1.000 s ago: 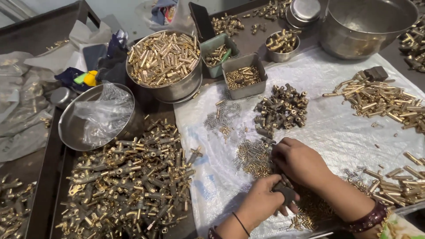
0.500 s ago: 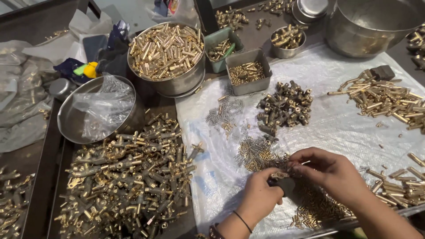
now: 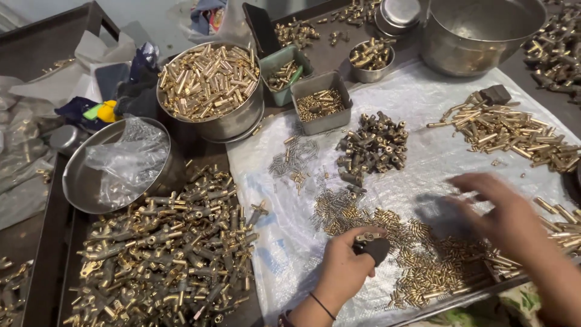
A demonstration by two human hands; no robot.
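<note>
Your left hand (image 3: 345,266) is closed around a small dark block (image 3: 375,248) with a brass piece seated on top, gripped low on its sides near the front edge of the worktop (image 3: 327,57). Your right hand (image 3: 508,218) is blurred above the plastic sheet (image 3: 423,97), fingers loosely spread and empty as far as can be made out.

The block looks rigid and compact; hold it by its flat sides, thumb clear of the top. The tiny brass pins (image 3: 423,254) heaped just beside it are probably light, hard and slick, so pinch one across its length with fingertips. The sheet is soft and may drag.

Open room lies right of the dark fittings pile (image 3: 372,145). The longer brass tubes (image 3: 514,133) sit well apart. The sheet's near edge is close; pins could roll off.
</note>
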